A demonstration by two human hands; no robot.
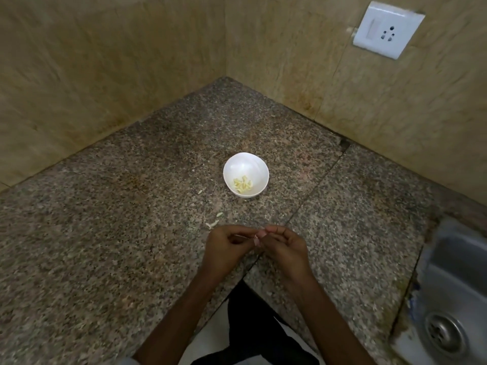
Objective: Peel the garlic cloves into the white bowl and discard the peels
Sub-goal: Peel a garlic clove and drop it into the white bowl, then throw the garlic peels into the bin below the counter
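Note:
A small white bowl (246,164) stands on the granite counter (131,233) in the corner, with several pale yellow peeled garlic cloves (243,184) in its bottom. Nearer to me, my left hand (226,248) and my right hand (283,248) meet fingertip to fingertip above the counter's inner corner. Between their curled fingers they pinch a small garlic clove (257,237), which is mostly hidden by the fingers. A few pale peel scraps (213,223) lie on the counter just beyond my left hand, and one more peel scrap (200,191) sits left of the bowl.
Tiled walls close the corner behind the bowl, with a white socket (387,30) on the right wall. A steel sink (453,299) with a drain sits at the right edge. The counter's front edge cuts inward below my wrists.

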